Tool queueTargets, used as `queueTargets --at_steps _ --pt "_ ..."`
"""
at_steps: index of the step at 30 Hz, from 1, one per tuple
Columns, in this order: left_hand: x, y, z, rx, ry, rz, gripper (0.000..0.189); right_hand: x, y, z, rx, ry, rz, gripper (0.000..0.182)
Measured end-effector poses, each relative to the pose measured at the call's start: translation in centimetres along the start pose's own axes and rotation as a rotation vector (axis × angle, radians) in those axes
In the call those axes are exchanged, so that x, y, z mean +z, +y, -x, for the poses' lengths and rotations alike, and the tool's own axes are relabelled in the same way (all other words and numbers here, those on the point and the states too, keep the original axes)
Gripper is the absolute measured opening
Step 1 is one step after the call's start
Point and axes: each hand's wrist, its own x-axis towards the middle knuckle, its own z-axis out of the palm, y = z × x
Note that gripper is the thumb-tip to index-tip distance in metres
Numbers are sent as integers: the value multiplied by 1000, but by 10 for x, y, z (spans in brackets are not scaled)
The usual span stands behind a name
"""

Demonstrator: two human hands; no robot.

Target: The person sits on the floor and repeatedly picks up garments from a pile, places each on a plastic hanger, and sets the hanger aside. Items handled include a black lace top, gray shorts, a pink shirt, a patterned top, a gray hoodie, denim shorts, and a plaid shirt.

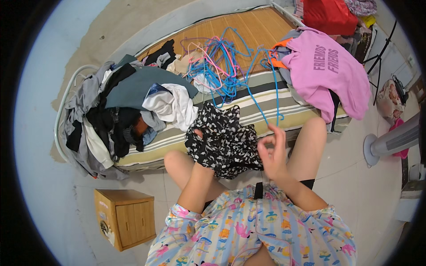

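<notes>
A black garment with a white floral print hangs over my knees at the bed's edge. My left hand is inside or beneath it; only a fingertip shows through an opening, so its grip is hidden. At the garment's right side is my right hand, slightly blurred, thumb and forefinger brought close together; whether it pinches anything is unclear. Just beyond its fingertips, a blue hanger lies on the striped bedding. A tangled heap of blue, pink and purple hangers lies farther back.
Mixed clothes are heaped on the left of the striped bedding. A pink sweatshirt tops a pile at the right. A small wooden cabinet stands at lower left, a tower fan at right, near a black tripod.
</notes>
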Motion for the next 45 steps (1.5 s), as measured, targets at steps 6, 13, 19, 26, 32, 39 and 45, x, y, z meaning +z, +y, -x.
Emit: queueTargets --at_steps 6,13,19,26,32,39,45 --pt "-30 -5 5 -69 4 -46 81 -6 59 -51 262 -559 -122 33" --pt "-42 18 12 -199 -181 158 51 -9 28 -56 609 -526 -1089 39" --pt "-16 26 10 170 -58 -1477 27 12 13 -32 623 -740 -826 64" --pt "14 45 -3 51 -161 -1822 21 7 -3 -36 606 -544 -430 29" --pt "0 50 1 -8 -172 -1611 24 -16 10 -47 591 -376 -596 20" --pt "16 54 -2 -92 -5 -1741 19 -26 5 -53 811 -453 -883 25" --pt "6 41 -2 279 -46 -1516 64 -31 -10 -60 885 -508 -1105 38"
